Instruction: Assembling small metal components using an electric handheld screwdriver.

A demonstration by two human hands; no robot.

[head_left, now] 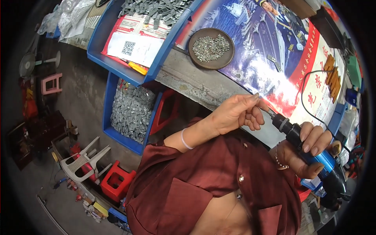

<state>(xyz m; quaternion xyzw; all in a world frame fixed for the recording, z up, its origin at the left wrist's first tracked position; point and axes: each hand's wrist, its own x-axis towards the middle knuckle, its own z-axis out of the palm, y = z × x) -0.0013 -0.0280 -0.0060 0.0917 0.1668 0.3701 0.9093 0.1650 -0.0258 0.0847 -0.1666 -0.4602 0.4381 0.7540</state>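
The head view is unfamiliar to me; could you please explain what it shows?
No robot appears here: a person works with bare hands, seen from a fisheye camera on their head, which bends straight edges. The right hand holds a blue and black power tool. The left hand is near its tip; whether it pinches anything is hard to tell. On the table stands a brown bowl of small metal pieces, and a blue bin with grey parts sits at the edge.
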